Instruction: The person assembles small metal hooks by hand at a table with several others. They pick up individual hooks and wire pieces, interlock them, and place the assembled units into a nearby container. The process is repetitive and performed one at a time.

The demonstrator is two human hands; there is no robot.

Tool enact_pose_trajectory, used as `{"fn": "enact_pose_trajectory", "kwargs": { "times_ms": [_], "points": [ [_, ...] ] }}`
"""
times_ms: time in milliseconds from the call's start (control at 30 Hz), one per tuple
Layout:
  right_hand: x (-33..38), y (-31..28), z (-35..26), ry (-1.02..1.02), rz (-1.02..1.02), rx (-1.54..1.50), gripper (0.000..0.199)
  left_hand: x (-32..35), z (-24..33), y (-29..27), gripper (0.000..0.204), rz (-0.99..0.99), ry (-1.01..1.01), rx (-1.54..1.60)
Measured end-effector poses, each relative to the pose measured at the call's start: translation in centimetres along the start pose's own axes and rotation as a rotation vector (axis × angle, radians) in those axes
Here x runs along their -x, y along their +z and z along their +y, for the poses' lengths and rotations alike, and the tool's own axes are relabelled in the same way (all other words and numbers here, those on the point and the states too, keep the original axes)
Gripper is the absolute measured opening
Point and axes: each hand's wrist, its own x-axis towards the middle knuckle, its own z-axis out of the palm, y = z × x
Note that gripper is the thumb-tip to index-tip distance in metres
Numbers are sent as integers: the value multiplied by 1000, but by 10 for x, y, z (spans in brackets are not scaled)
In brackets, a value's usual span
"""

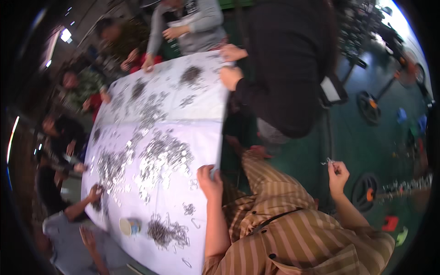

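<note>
Looking down from the head view, closest to me is my striped tan-and-brown shirt (293,229), filling the 5 o'clock part of the shot. My left hand (210,179) sits at the near edge of the long counter covered in white cloth (201,137), fingers curled over that edge, clamped on the cloth as far as I can tell. My right hand (338,173) is out at about 3 o'clock, well apart from the counter and over the green floor (366,137), fingers pinched together on a small shiny metal clip (328,161) that pokes out just above the fingertips.

On the counter near my left hand, at roughly 7 o'clock, there's a dark tangled heap of little metal wire pieces (167,233), with a small paper cup lying on its side (129,226) just beside it. Farther along, a big silvery spread of loose metal parts (160,158) covers the middle of the cloth, and smaller dark piles (191,74) sit toward the far end at 12 o'clock.

Other people are around the counter: a person in a black top (284,68) stands at 1 o'clock with both hands at the counter's edge, a person in a grey sweater (192,23) is at the far end, and several more sit along the left side from 8 to 10 o'clock. It's all pretty blurry, so I can't make out exactly what the metal bits are.
</note>
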Motion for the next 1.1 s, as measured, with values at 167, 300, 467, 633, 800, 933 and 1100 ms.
{"fn": "enact_pose_trajectory", "kwargs": {
  "times_ms": [167,300,467,633,800,933,1100],
  "points": [
    [2,74,-62,-154,-296,-166,12,-3,41,-15,13,18,16,161],
    [8,134,-105,-312,-586,-340,11,4,79,-24,18,-135,102,359],
    [17,189,-133,-520,-934,-363,12,8,84,-28,21,-133,121,316],
    [26,215,-145,-525,-1089,-376,12,14,65,-38,16,-70,-24,240],
    [23,235,-147,-608,-1206,-486,14,29,48,-40,14,-47,-120,257],
    [20,256,-138,-471,-1230,-553,22,35,39,-48,15,-74,-155,323],
    [35,301,-175,-889,-1332,-501,38,39,41,-53,14,-97,-116,300]
  ]
}}
